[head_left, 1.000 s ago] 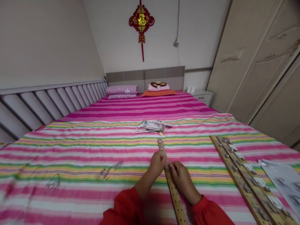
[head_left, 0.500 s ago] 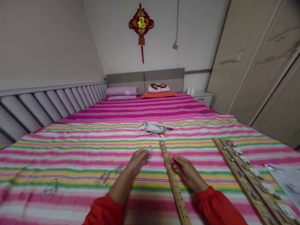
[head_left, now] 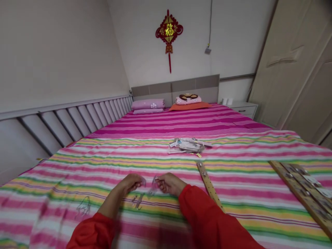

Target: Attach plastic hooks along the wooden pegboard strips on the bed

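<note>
Left hand [head_left: 131, 183] and right hand [head_left: 169, 184]: both narrow, fingertips pinched close on a small clear plastic piece [head_left: 153, 185], just above the striped quilt [head_left: 243, 211] of the bed. Exact shape of the piece too small to tell. Right under the hands, a small hook-shaped piece [head_left: 138, 201] lying on the quilt, so some risk of catching it with a cuff. Thin, slippery plastic, perhaps hard to find again among the busy stripes if lost from the fingers. At near left, a faint thin loop [head_left: 83, 207], also easy to miss. To the right, a wooden strip with holes [head_left: 209, 183], just beside the right sleeve [head_left: 207, 218], easy to knock by a wide movement. Further right, wider wooden boards [head_left: 298, 188], running past the right edge of the view. Far ahead, a pile of packets [head_left: 186, 146]. Between hands and packets, a wide stretch of quilt, good room for moving.
</note>
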### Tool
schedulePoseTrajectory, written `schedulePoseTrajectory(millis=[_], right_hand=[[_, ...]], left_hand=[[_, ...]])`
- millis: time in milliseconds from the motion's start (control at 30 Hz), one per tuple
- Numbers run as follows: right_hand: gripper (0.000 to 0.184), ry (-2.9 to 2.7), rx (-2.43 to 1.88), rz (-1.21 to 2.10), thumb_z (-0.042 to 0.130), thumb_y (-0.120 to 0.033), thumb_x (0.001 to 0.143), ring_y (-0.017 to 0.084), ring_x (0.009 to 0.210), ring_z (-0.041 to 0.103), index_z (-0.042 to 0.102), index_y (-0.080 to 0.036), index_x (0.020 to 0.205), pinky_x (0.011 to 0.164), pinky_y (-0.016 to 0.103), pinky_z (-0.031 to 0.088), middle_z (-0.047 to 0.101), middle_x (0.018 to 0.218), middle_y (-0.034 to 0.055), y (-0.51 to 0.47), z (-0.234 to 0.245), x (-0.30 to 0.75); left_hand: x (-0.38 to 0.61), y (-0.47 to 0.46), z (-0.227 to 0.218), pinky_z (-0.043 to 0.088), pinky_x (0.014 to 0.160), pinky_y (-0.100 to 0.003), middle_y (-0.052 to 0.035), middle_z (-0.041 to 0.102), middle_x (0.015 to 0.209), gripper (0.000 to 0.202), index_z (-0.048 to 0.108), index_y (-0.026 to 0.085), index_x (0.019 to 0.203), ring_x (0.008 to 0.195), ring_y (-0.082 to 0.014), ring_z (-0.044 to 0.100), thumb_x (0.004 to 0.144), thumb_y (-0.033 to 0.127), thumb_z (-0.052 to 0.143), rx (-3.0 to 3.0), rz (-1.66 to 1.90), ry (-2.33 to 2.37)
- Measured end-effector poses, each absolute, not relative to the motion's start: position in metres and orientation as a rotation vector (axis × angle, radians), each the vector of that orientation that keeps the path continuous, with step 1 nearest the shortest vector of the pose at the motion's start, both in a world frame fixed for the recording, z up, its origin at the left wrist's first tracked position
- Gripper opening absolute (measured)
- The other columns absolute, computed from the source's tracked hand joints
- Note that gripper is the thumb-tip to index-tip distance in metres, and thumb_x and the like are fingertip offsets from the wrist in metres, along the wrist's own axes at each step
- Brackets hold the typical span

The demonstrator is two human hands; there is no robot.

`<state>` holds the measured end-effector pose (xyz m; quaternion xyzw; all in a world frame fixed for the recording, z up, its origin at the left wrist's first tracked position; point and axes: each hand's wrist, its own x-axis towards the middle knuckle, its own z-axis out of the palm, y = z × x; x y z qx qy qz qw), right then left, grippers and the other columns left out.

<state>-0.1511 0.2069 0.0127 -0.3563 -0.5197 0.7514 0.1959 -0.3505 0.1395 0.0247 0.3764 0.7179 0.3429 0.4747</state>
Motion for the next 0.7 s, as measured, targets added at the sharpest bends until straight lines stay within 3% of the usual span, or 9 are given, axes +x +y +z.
schedulePoseTrajectory(millis=[100, 167, 233, 333, 467, 600, 700], right_hand=[[0.022, -1.506, -1.183, 2.089, 0.051, -0.026, 0.090, 0.007, 0.044, 0.051, 0.061, -0.012, 0.076, 0.043, 0.019, 0.043, 0.058, 0.060, -0.0028, 0.208, -0.003, -0.172], [0.021, -1.535, -1.266, 2.035, 0.053, -0.031, 0.090, 0.011, 0.066, 0.061, 0.061, -0.013, 0.096, 0.058, 0.027, 0.052, 0.064, 0.085, 0.0018, 0.208, -0.011, -0.176], [0.028, -1.565, -1.317, 1.964, 0.055, -0.033, 0.089, 0.017, 0.086, 0.062, 0.057, -0.016, 0.111, 0.072, 0.036, 0.054, 0.062, 0.106, 0.0057, 0.208, -0.015, -0.176], [0.030, -1.608, -1.363, 1.845, 0.055, -0.032, 0.089, 0.020, 0.093, 0.061, 0.056, -0.017, 0.114, 0.078, 0.040, 0.053, 0.060, 0.114, 0.0072, 0.208, -0.018, -0.173], [0.026, -1.654, -1.384, 1.689, 0.055, -0.033, 0.089, 0.015, 0.080, 0.063, 0.058, -0.015, 0.107, 0.069, 0.033, 0.054, 0.063, 0.101, 0.0045, 0.207, -0.019, -0.172], [0.019, -1.675, -1.348, 1.522, 0.050, -0.024, 0.089, 0.009, 0.042, 0.049, 0.060, -0.014, 0.077, 0.043, 0.022, 0.041, 0.056, 0.054, -0.0042, 0.204, -0.013, -0.167], [0.024, -1.703, -1.273, 1.353, 0.051, -0.015, 0.081, 0.010, 0.039, 0.046, 0.055, -0.018, 0.058, 0.042, 0.022, 0.035, 0.048, 0.042, -0.0050, 0.208, 0.000, -0.146]], left_hand=[[-0.356, 0.142, 0.020, 0.021, 0.040, -0.019, 0.0029, 0.054, 0.040, 0.020, 0.065, 0.013, 0.061, 0.036, -0.0055, 0.037, 0.052, 0.031, 0.064, 1.025, 0.803, 1.795], [-0.358, 0.143, 0.016, 0.024, 0.041, -0.019, 0.0035, 0.054, 0.041, 0.017, 0.062, 0.015, 0.060, 0.037, -0.0071, 0.041, 0.050, 0.029, 0.063, 1.079, 0.800, 1.836], [-0.361, 0.143, 0.013, 0.028, 0.043, -0.020, 0.0053, 0.051, 0.038, 0.015, 0.058, 0.016, 0.057, 0.038, -0.0082, 0.041, 0.049, 0.028, 0.063, 1.125, 0.809, 1.883], [-0.365, 0.139, 0.011, 0.032, 0.046, -0.023, 0.0060, 0.049, 0.038, 0.014, 0.055, 0.017, 0.055, 0.039, -0.0097, 0.043, 0.052, 0.029, 0.060, 1.188, 0.843, 1.972], [-0.367, 0.133, 0.015, 0.041, 0.058, -0.026, 0.0022, 0.058, 0.051, 0.014, 0.054, 0.019, 0.058, 0.057, -0.0158, 0.057, 0.060, 0.033, 0.056, 1.282, 0.962, 2.127], [-0.353, 0.130, 0.030, 0.046, 0.073, -0.028, -0.0017, 0.068, 0.074, 0.017, 0.061, 0.020, 0.070, 0.077, -0.0189, 0.062, 0.065, 0.034, 0.051, 1.412, 1.071, 2.131], [-0.323, 0.134, 0.045, 0.047, 0.073, -0.029, -0.0030, 0.069, 0.079, 0.022, 0.064, 0.020, 0.076, 0.079, -0.0200, 0.062, 0.067, 0.035, 0.052, 1.520, 1.178, 2.008]])
